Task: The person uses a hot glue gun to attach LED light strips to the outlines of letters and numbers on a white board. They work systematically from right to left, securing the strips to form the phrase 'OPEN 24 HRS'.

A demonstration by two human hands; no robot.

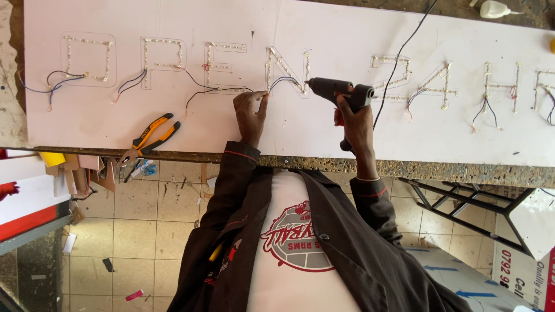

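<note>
A large white sign board (324, 34) lies on a rough-edged workbench, with a row of letter shapes outlined in small LED strips and joined by thin wires. My left hand (251, 112) rests on the board and pinches a wire (283, 81) beside one of the middle letter shapes (286, 72). My right hand (354, 124) grips a black hot glue gun (338, 91). Its nozzle points left at the lower corner of that same letter shape, close to the wire. The gun's black cord (402, 49) runs up and away over the board.
Orange-and-black pliers (149, 137) lie on the board's near left edge. A white squeeze bottle (494, 8) sits at the far right. Below the bench edge (439, 170) are a tiled floor with scraps, a black metal frame (462, 208) and stacked sign panels (29, 196).
</note>
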